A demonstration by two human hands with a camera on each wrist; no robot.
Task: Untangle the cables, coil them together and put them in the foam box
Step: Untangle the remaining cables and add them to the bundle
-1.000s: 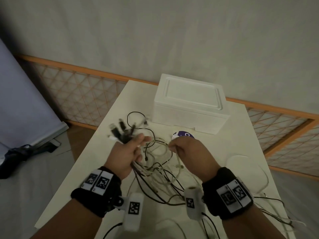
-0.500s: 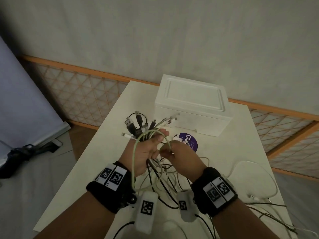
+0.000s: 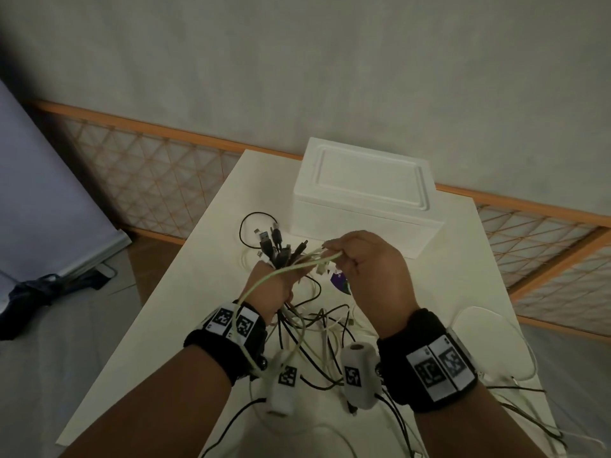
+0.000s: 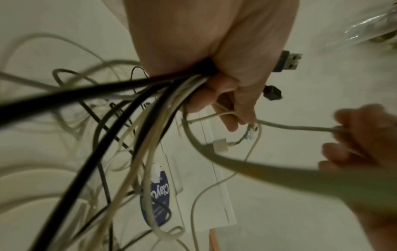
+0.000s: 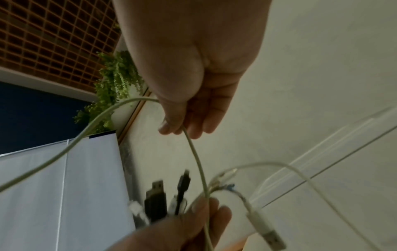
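Overhead, thin round cables in left hand

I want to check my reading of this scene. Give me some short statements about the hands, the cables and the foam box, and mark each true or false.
1. The left hand grips a bundle of cables. True.
2. The foam box is open. False: its lid is on.
3. The right hand pinches a pale cable. True.
4. All cables are off the table. False: many strands lie on it.
5. Black USB plugs stick out above the left hand. True.
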